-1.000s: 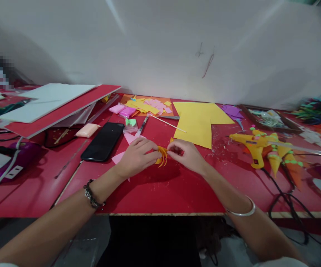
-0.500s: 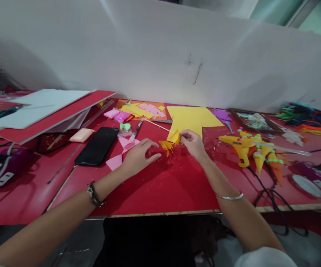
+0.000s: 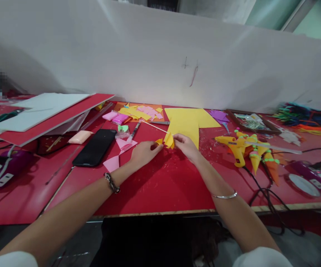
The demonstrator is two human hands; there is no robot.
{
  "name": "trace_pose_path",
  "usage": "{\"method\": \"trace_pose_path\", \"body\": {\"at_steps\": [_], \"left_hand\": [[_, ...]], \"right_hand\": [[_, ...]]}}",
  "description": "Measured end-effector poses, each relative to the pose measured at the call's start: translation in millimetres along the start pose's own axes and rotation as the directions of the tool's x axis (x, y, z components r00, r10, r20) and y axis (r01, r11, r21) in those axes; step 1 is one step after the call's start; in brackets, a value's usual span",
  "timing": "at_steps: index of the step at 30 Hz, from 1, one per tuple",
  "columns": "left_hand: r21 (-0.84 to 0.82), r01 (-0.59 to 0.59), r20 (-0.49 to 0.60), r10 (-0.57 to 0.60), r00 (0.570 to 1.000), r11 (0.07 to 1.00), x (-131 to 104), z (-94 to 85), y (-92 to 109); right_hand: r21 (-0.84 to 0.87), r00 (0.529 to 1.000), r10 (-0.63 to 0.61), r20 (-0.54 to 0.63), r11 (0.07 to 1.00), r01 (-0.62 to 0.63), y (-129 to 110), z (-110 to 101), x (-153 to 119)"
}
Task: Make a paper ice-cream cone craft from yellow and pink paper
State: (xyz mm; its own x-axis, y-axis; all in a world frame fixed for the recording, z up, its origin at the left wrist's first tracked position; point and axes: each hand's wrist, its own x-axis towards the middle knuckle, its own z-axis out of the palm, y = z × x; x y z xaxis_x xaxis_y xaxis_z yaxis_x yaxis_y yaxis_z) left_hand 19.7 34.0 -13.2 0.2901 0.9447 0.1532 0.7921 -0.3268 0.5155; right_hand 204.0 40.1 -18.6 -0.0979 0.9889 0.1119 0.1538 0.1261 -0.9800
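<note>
Mid-frame, our left hand [image 3: 145, 154] and right hand [image 3: 187, 147] pinch a partly hidden yellow paper piece [image 3: 169, 140]; at right, we cannot read the glue gun label [image 3: 232, 143].

Left hand [image 3: 146, 152] and right hand [image 3: 186, 145] above the red worktop [image 3: 163, 189], a yellow-orange piece [image 3: 169, 141] held between their fingertips. To the hands' left, a black phone [image 3: 95, 147] and a pink scrap [image 3: 111, 163]; beyond them, a thin white stick [image 3: 154, 127] and a large yellow sheet [image 3: 184, 121], the stick's near end close to the piece; to the right, a yellow glue gun [image 3: 236, 148] with an orange cone [image 3: 271, 170] beside it
</note>
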Motion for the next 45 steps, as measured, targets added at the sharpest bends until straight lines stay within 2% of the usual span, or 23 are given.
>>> {"method": "trace_pose_path", "body": {"at_steps": [4,10,15,17,21,24,29,32,34,36,40,45], "left_hand": [[-0.070,0.034,0.036,-0.031,0.999,0.997,4,1.6,-6],[-0.034,-0.074,0.019,0.075,0.997,0.997,12,8.8,-10],[-0.013,-0.237,0.035,0.237,0.971,0.971,11,-5.7,-10],[0.033,-0.332,0.077,0.328,0.941,0.943,10,-16.1,-14],[0.199,-0.582,0.227,0.541,0.810,0.789,5,-33.0,-28],[0.241,-0.626,0.260,0.572,0.778,0.742,0,-37.9,-40],[0.244,-0.626,0.238,0.580,0.779,0.741,-4,-35.9,-53],[0.214,-0.566,0.119,0.554,0.824,0.796,-10,-34.0,-50],[0.125,-0.522,0.012,0.525,0.851,0.844,-17,-33.0,-44],[0.021,-0.511,-0.048,0.511,0.858,0.860,-24,-32.0,-37],[0.005,-0.553,-0.023,0.553,0.833,0.833,-33,-29.7,-26],[0.049,-0.530,0.038,0.528,0.848,0.847,-32,-27.2,-25]], "right_hand": [[0.031,0.999,0.004,-0.032,1.000,-0.003,0,-1,1],[0.068,0.998,0.021,-0.058,0.998,-0.017,2,-2,1],[0.121,0.996,0.027,-0.088,0.993,-0.016,2,-3,2],[0.144,0.997,0.027,-0.076,0.989,-0.016,1,-2,2],[0.164,0.999,0.030,-0.040,0.986,-0.023,0,1,1],[0.159,0.999,0.038,-0.014,0.987,-0.035,2,2,0],[0.133,0.998,0.055,0.019,0.989,-0.057,4,1,-1],[0.115,0.998,0.063,0.018,0.991,-0.065,5,0,-1],[0.105,0.998,0.067,0.017,0.992,-0.069,5,0,0],[0.097,0.997,0.071,0.020,0.993,-0.072,5,0,-1],[0.079,0.997,0.077,0.023,0.994,-0.079,5,2,-1],[0.038,0.997,0.074,0.008,0.997,-0.074,5,1,-1]]}}
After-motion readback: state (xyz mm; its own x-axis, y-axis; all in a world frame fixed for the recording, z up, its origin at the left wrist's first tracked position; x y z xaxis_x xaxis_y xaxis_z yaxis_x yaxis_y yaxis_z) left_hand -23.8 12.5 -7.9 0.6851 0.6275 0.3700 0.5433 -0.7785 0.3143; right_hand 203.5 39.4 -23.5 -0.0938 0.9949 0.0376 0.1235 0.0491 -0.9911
